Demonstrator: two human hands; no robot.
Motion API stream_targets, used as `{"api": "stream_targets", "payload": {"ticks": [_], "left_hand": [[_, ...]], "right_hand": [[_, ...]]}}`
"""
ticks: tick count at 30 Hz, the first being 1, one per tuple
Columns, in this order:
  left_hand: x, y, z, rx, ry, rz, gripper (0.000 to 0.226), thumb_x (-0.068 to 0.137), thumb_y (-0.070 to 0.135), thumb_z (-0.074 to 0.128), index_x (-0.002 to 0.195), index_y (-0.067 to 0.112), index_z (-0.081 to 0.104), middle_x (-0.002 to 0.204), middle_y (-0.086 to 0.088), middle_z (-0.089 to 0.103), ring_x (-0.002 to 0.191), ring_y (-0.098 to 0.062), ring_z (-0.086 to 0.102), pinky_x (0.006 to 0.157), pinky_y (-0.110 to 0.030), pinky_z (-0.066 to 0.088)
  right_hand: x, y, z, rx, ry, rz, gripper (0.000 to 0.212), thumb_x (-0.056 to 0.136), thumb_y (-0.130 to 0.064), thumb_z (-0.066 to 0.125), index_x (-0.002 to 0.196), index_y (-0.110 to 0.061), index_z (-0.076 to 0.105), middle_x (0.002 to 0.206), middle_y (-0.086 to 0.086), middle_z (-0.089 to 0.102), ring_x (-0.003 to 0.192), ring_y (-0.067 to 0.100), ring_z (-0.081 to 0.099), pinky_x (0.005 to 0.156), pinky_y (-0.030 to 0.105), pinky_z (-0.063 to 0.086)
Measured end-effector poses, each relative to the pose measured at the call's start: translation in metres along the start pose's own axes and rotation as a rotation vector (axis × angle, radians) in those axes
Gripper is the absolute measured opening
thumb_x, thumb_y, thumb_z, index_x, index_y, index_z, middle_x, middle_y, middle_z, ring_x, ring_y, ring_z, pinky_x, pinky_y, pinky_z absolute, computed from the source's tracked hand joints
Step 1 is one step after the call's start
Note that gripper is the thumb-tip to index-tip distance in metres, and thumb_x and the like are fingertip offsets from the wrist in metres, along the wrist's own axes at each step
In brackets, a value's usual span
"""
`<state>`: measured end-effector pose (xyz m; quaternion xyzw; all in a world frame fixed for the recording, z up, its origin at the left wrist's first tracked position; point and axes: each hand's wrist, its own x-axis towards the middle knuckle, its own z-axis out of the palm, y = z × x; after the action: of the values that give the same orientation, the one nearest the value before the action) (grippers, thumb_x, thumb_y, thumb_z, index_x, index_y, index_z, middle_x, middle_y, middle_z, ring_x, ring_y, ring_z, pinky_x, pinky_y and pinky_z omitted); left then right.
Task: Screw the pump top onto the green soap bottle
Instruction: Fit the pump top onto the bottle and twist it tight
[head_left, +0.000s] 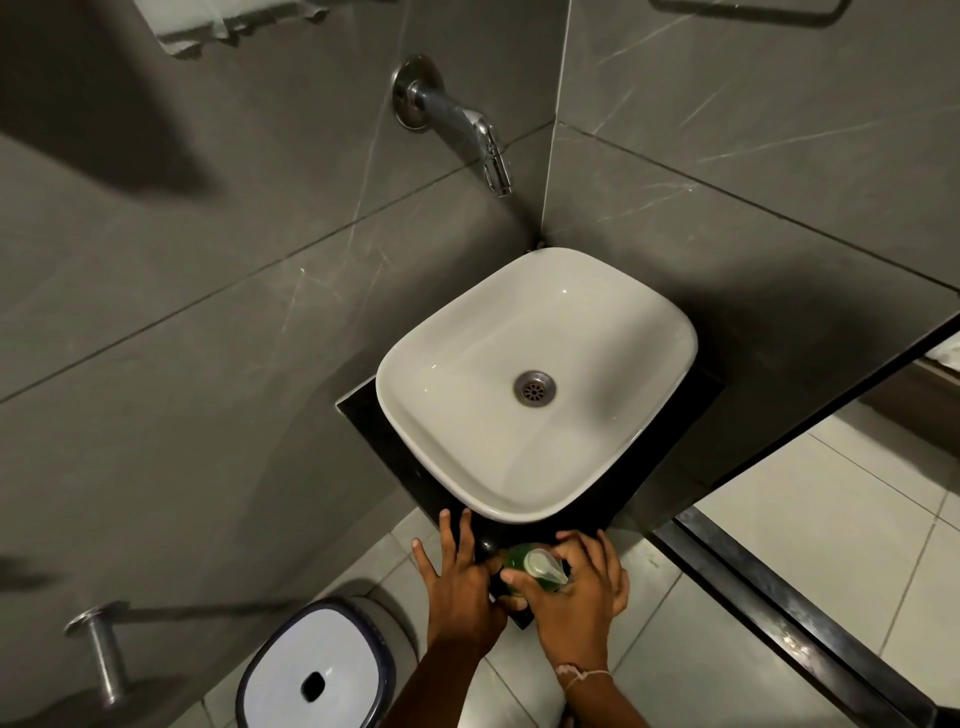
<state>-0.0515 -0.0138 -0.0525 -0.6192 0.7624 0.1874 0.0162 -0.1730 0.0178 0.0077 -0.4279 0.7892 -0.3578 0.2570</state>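
Because only the head view is available, every observation below rests on a single downward angle.

Head view: the green soap bottle (524, 564) stands on the near corner of the dark surface (374, 415), just in front of the white basin (649, 332) and close to the surface edge. The pump top (543, 565) sits on the bottle neck, its pale nozzle pointing toward the lower right. The right hand (576, 592) is wrapped over the pump top and the upper part of the bottle, thumb on the near side and fingers curled round the far side. The left hand (460, 577) lies beside the bottle with its fingers spread flat toward the basin; whether its thumb side presses against the bottle is hidden by the right hand. The thread and collar are covered, so how far the pump top is seated cannot be determined.

Risks, as judged from this position:
- Cross-threading. If the pump top is tilted on the neck when it is turned, the thread may bind and leak.
- Bottle rotation. If the left hand does not brace the bottle, it may spin with the cap and nothing will tighten.
- Tipping. The bottle stands near the corner; a sideways push could send it to the tiled floor (831, 545) or onto the waste bin (317, 670) below.
- Accidental pumping. Downward pressure on the head may discharge soap.
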Motion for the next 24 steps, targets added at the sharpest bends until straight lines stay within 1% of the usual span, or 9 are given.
{"api": "stream_targets", "payload": {"ticks": [4,7,9,12,14,17,20,22,24], "left_hand": [[0.0,-0.001,0.0,-0.021,0.006,-0.005,0.041,0.07,0.036,0.067,0.11,0.037,0.061,0.162,-0.003,-0.006,0.14,-0.029,-0.034,0.107,-0.064,-0.024],[0.0,-0.002,0.0,-0.013,0.015,0.007,0.046,0.068,0.039,0.068,0.113,0.038,0.06,0.162,-0.002,-0.008,0.139,-0.028,-0.035,0.105,-0.062,-0.03],[0.0,-0.001,0.0,-0.002,0.019,0.012,0.048,0.068,0.044,0.068,0.114,0.04,0.059,0.162,-0.002,-0.008,0.139,-0.028,-0.035,0.103,-0.06,-0.032],[0.0,-0.002,0.001,0.01,0.013,0.002,0.045,0.067,0.042,0.068,0.112,0.04,0.06,0.162,-0.002,-0.006,0.139,-0.029,-0.035,0.104,-0.061,-0.031],[0.001,-0.001,0.002,0.006,0.013,-0.009,0.041,0.066,0.039,0.068,0.107,0.038,0.062,0.162,-0.003,-0.002,0.141,-0.029,-0.033,0.107,-0.064,-0.024],[0.001,-0.001,0.003,-0.002,0.016,-0.012,0.041,0.066,0.04,0.067,0.107,0.038,0.063,0.162,-0.003,-0.002,0.141,-0.028,-0.033,0.108,-0.066,-0.021],[0.001,-0.002,0.002,0.002,0.022,0.002,0.049,0.066,0.045,0.066,0.114,0.04,0.059,0.162,-0.003,-0.005,0.139,-0.027,-0.036,0.106,-0.062,-0.028],[0.001,-0.002,0.002,0.018,0.012,0.002,0.052,0.067,0.049,0.069,0.118,0.04,0.058,0.162,-0.002,-0.007,0.139,-0.027,-0.036,0.105,-0.061,-0.03],[0.001,-0.001,0.001,0.023,-0.005,0.003,0.055,0.068,0.048,0.07,0.12,0.041,0.056,0.162,-0.002,-0.009,0.139,-0.028,-0.036,0.104,-0.06,-0.032]], "right_hand": [[-0.001,0.001,0.0,0.047,-0.045,-0.013,0.037,0.048,-0.058,0.075,0.077,-0.06,0.051,0.126,-0.021,0.05,0.141,0.014,0.02,0.115,0.055,0.001],[0.001,0.007,-0.004,0.044,-0.114,-0.086,0.049,0.062,-0.045,0.081,0.09,-0.07,0.051,0.135,-0.027,0.041,0.146,0.014,0.01,0.116,0.057,-0.004],[0.004,0.006,-0.007,0.035,-0.087,-0.082,0.047,0.059,-0.04,0.083,0.083,-0.068,0.054,0.129,-0.026,0.048,0.145,0.019,0.016,0.115,0.059,0.004],[0.006,0.003,-0.007,-0.001,-0.024,-0.098,0.033,0.047,-0.056,0.078,0.072,-0.055,0.058,0.112,-0.021,0.058,0.138,0.019,0.029,0.113,0.057,0.015],[0.005,0.0,-0.005,-0.032,-0.009,-0.099,0.037,0.044,-0.059,0.079,0.07,-0.046,0.056,0.107,-0.015,0.061,0.134,0.02,0.035,0.111,0.057,0.019],[0.005,0.0,-0.005,-0.038,-0.046,-0.083,0.038,0.047,-0.051,0.085,0.077,-0.042,0.063,0.116,-0.016,0.058,0.138,0.015,0.028,0.113,0.057,0.011],[0.006,0.006,-0.011,-0.023,-0.14,-0.119,0.048,0.059,-0.039,0.084,0.094,-0.059,0.058,0.13,-0.027,0.045,0.142,0.009,0.012,0.116,0.056,-0.002],[0.007,0.008,-0.013,-0.033,-0.14,-0.13,0.051,0.064,-0.03,0.083,0.093,-0.062,0.056,0.129,-0.03,0.043,0.144,0.012,0.012,0.116,0.058,-0.001],[0.008,0.007,-0.013,-0.031,-0.099,-0.122,0.048,0.06,-0.025,0.086,0.085,-0.058,0.062,0.12,-0.025,0.051,0.142,0.016,0.022,0.115,0.059,0.007]]}}
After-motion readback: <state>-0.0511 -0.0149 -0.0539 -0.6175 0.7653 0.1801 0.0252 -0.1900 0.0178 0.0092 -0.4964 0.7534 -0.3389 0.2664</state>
